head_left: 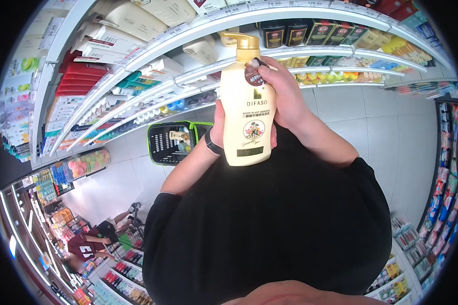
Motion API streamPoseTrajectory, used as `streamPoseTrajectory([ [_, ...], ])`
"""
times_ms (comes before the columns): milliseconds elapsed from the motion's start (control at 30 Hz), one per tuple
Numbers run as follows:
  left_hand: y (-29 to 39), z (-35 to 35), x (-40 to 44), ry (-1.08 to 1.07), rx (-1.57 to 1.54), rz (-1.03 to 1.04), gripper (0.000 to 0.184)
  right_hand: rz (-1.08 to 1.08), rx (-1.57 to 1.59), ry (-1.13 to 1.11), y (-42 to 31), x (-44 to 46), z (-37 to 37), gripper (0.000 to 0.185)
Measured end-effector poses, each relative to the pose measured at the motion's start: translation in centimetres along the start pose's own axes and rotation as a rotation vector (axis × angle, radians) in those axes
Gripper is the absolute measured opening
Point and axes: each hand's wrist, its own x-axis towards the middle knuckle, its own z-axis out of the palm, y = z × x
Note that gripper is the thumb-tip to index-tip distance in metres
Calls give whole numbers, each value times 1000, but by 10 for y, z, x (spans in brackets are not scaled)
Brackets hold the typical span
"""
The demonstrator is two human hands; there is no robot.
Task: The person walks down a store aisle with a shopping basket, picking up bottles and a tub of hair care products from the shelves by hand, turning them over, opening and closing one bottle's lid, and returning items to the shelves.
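A cream-coloured pump bottle point(247, 145) printed DIFASO, with a gold pump head, stands upright in front of my chest. My left hand point(217, 126) wraps round its lower part from behind; most of its fingers are hidden, and fingertips show at the right side. At the upper right side, my right hand point(282, 89) grips the bottle, its thumb by the round dark-red tag point(253, 75) hanging at the neck. A dark band sits on my left wrist.
Shelves point(188, 34) of boxed and bottled goods curve across the front and left. A black shopping basket point(160, 145) with green edges rests on the tiled floor, a cream bottle point(177, 135) inside. Another person point(86, 244) stands with a cart at lower left.
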Motion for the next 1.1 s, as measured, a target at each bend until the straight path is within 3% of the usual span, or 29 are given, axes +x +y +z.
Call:
streamPoseTrajectory([
  [133,-2,-4,-1,-5,29,5,110,-3,-78,-33,-1,-2,-1,30],
  [200,-3,-9,0,-141,-21,28,109,-21,-153,-15,5,-1,-3,32],
  [267,-1,-9,0,-142,-27,19,109,-201,-179,-41,17,2,-10,40],
  [467,0,-8,1,-159,20,28,107,-266,-346,-117,17,0,-14,50],
  [700,-3,-8,0,-172,1,38,106,-261,-249,-122,19,-3,-12,49],
  [1100,-6,-5,0,-149,-14,41,109,-285,-343,-128,20,-1,-18,49],
])
